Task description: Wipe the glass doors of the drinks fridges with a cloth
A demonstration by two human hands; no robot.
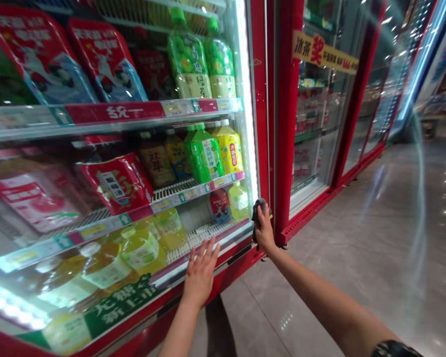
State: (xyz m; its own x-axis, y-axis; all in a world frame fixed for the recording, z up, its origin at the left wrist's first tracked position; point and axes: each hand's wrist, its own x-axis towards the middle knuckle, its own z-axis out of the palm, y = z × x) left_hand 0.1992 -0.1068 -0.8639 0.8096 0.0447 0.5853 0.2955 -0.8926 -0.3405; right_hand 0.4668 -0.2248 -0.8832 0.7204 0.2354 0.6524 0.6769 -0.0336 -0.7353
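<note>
My right hand [265,229] grips a dark grey cloth [256,214] against the lower right edge of a lit drinks cooler, by its red door frame [261,124]. Part of the cloth is hidden behind my fingers. My left hand [199,273] is open with fingers stretched out, in front of the cooler's lower glass; it appears to rest on the glass, though contact is hard to make out. Behind the glass, closest to my left hand, are a wire shelf [193,240] and yellow-green bottles [143,250]. A pale yellow bottle [239,202] stands nearest the cloth.
Green bottles [208,153] and red packs [117,183] fill higher shelves. To the right stands another red-framed glass cooler [312,124], with a yellow banner [325,53] across it. Shiny grey floor tiles [379,228] stretch along its base.
</note>
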